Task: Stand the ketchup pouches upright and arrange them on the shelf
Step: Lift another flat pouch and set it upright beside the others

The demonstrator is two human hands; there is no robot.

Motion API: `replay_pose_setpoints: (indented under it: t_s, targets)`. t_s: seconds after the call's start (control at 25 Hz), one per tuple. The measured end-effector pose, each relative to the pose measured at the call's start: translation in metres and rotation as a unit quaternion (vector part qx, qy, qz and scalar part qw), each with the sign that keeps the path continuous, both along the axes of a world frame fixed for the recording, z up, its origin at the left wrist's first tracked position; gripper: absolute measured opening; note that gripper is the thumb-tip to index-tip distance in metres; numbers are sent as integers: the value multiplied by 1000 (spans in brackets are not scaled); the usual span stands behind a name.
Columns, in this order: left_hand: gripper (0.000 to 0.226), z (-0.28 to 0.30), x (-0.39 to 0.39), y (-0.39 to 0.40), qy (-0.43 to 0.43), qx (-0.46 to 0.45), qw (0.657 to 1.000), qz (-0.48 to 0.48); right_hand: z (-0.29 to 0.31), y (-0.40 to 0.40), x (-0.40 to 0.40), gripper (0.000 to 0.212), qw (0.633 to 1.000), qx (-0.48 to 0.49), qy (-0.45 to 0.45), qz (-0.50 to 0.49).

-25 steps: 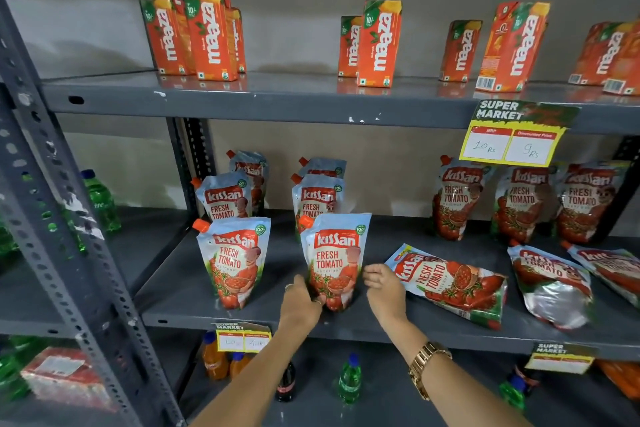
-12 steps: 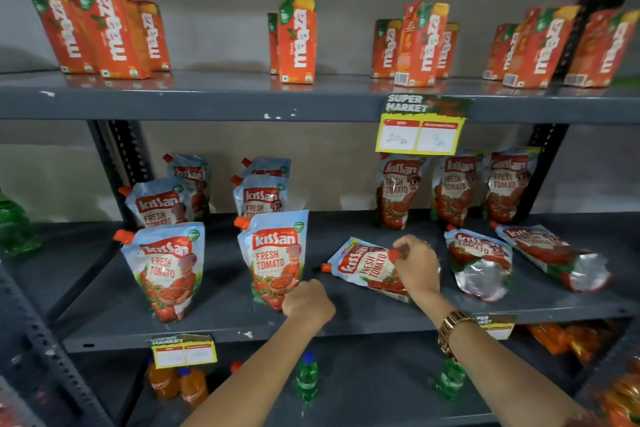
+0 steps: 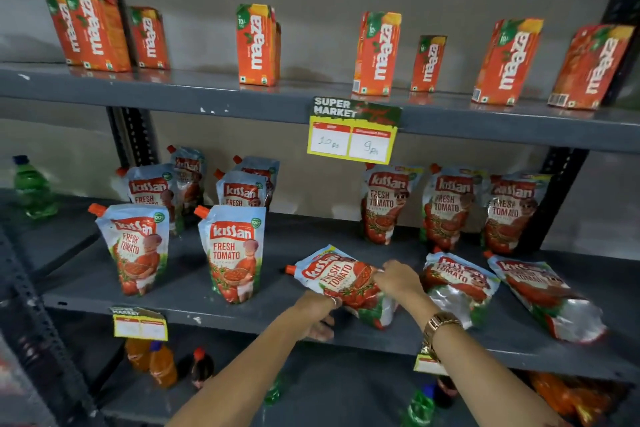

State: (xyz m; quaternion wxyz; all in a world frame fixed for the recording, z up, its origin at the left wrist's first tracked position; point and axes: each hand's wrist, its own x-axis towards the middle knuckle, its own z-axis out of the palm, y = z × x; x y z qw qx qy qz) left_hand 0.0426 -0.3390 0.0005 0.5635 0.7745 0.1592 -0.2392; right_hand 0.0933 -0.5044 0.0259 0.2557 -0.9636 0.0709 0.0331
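Observation:
A ketchup pouch [image 3: 337, 276] lies tilted on the grey middle shelf [image 3: 194, 291], its orange cap pointing left. My left hand [image 3: 320, 314] grips its lower front edge from below. My right hand [image 3: 398, 279] holds its right side from above. Two more pouches lie flat to the right, one [image 3: 457, 282] beside my right hand and one [image 3: 543, 291] further right. Two pouches [image 3: 138, 250] [image 3: 233, 251] stand upright at the front left with others standing behind them. Three upright pouches [image 3: 446, 208] lean at the back right.
Orange juice cartons [image 3: 258, 45] stand along the upper shelf. A yellow price tag [image 3: 353, 140] hangs from its edge. Drink bottles [image 3: 162, 366] sit on the lower shelf. A green bottle [image 3: 33, 187] stands on the neighbouring shelf at left. Dark uprights [image 3: 135, 135] frame the bay.
Both hands left the upright front pouch and moved right to the lying pouch. The right hand took it first, then the left joined, and the pouch has lifted at its cap end.

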Motion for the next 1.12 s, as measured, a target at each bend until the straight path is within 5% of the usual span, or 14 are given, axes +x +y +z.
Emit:
replay_pose_setpoints:
  t_s: [0.12,0.28,0.4,0.56,0.72,1.12]
  targets:
    - [47,1,-1,-15,-36,-38,992,112,6,-8,-2,37,999,18,45,8]
    - [44,-5,-1,-13,-66,54,981,173,-17,-11,-6,52,972,167,166,-10]
    - [52,-1,-4,-16,-51,28,986,155,-37,-3,3,41,912,366,178,-52]
    - [34,-4,0,-15,-45,11,981,187,-40,-2,6,18,869,451,189,-74]
    - [10,-7,2,-17,-105,30,961,255,-42,2,4,17,865,474,125,-107]
    - [20,13,34,-12,-261,-97,919,278,-16,5,1,13,894,424,-141,-1]
